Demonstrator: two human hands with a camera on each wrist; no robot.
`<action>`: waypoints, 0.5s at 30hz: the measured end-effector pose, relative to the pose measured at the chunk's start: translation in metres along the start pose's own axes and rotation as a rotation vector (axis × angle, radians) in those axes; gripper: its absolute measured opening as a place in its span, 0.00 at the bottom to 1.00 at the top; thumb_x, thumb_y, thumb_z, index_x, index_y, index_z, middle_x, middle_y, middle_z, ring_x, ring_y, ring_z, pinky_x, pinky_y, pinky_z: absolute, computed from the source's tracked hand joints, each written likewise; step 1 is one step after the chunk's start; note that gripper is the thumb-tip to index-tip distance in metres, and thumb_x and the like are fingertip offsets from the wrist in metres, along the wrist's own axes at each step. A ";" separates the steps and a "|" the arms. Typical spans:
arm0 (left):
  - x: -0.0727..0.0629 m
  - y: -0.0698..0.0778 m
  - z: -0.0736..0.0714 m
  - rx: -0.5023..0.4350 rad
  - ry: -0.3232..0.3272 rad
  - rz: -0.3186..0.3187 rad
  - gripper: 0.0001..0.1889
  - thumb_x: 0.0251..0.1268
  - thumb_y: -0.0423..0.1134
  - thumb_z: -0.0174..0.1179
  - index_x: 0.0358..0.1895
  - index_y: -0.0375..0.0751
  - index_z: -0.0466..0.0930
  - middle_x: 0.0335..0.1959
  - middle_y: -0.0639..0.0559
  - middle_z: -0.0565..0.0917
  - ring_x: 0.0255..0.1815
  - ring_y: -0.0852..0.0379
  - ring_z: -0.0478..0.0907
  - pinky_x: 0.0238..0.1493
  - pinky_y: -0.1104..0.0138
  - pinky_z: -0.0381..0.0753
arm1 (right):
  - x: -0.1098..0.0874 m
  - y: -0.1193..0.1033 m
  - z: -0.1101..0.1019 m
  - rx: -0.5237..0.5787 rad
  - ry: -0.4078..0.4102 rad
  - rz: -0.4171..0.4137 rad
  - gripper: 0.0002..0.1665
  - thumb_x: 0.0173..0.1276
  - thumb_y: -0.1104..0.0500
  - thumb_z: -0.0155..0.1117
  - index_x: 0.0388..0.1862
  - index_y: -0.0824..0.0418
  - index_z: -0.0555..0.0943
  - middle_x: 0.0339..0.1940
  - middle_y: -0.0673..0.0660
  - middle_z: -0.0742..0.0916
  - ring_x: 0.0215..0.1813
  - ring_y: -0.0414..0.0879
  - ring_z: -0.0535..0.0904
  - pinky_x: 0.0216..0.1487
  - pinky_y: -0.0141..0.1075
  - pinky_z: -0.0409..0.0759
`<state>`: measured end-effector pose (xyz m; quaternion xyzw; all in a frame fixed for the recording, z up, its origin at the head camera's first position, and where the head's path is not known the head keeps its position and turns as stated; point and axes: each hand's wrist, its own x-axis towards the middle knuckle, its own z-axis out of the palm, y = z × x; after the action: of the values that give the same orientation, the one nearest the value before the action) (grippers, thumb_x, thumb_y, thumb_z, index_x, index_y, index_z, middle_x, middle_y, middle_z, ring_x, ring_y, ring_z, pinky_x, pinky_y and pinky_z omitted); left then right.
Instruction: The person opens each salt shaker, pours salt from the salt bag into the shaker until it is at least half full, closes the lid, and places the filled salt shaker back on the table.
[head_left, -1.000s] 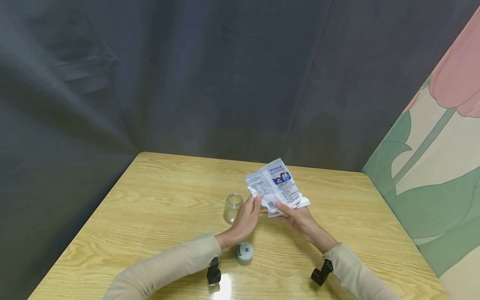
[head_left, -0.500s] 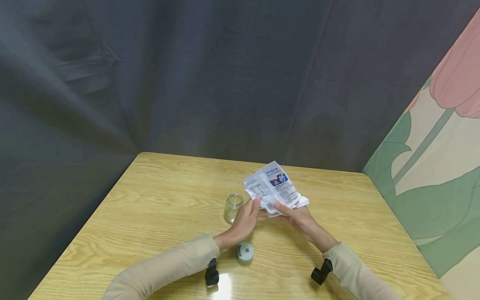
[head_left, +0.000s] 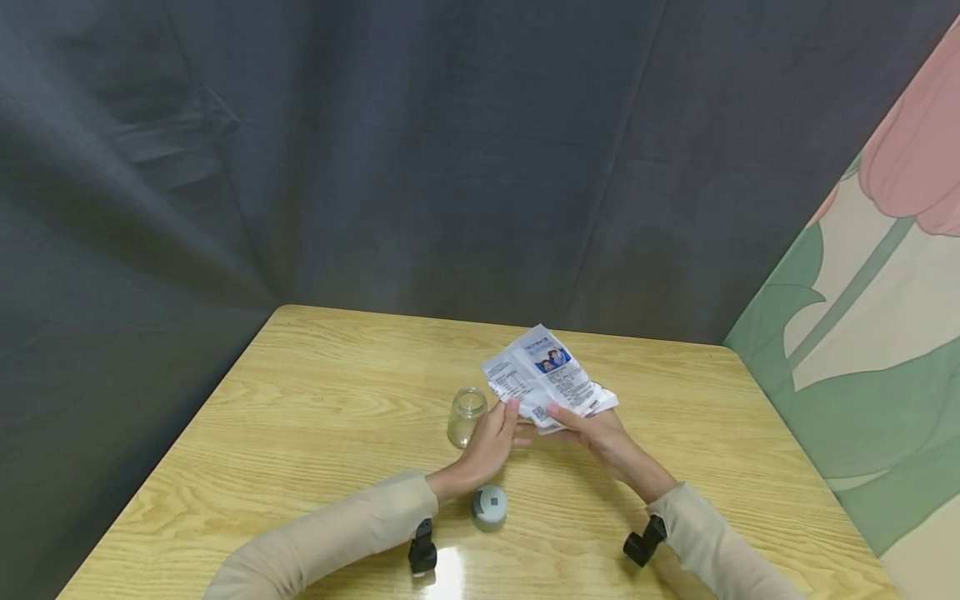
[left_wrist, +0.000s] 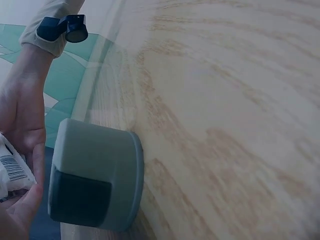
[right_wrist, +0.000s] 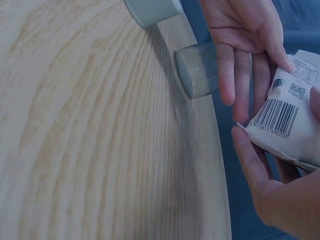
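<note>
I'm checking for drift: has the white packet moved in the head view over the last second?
Yes: the far end of the white packet has swung slightly left, judged against the unmoved glass jar.

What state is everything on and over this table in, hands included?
White packet: held up, print showing; sealed or opened, unclear
Glass jar: upright, mouth uncovered
Round grey-green object: resting on the table, untouched
Left hand: fingers straight, thumb on packet
Right hand: gripping packet

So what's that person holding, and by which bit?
A white printed packet: the right hand holds it by the barcode end; the left hand touches its edge.
</note>
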<state>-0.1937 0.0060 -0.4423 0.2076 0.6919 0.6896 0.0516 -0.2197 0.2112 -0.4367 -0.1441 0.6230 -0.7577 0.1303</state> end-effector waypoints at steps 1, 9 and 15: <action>0.000 0.000 0.000 0.005 0.004 -0.003 0.22 0.85 0.36 0.30 0.69 0.25 0.60 0.59 0.27 0.75 0.56 0.32 0.77 0.53 0.51 0.84 | 0.000 0.000 0.000 -0.010 -0.002 -0.001 0.26 0.73 0.68 0.60 0.68 0.61 0.69 0.53 0.59 0.86 0.52 0.55 0.85 0.56 0.59 0.80; 0.002 -0.016 0.000 0.004 0.014 0.009 0.23 0.85 0.42 0.31 0.67 0.27 0.63 0.58 0.31 0.78 0.54 0.35 0.80 0.47 0.64 0.87 | 0.002 0.000 0.001 -0.044 0.028 0.011 0.30 0.72 0.68 0.61 0.70 0.66 0.66 0.53 0.59 0.86 0.50 0.55 0.85 0.54 0.60 0.80; 0.003 -0.018 0.000 0.024 0.020 -0.008 0.25 0.85 0.45 0.30 0.65 0.26 0.65 0.53 0.31 0.81 0.53 0.36 0.81 0.47 0.66 0.86 | 0.004 -0.001 0.002 -0.073 0.046 0.022 0.34 0.71 0.68 0.63 0.73 0.67 0.63 0.54 0.60 0.85 0.51 0.55 0.85 0.54 0.58 0.82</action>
<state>-0.2002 0.0076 -0.4591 0.1986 0.7013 0.6831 0.0450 -0.2226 0.2085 -0.4352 -0.1244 0.6546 -0.7361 0.1191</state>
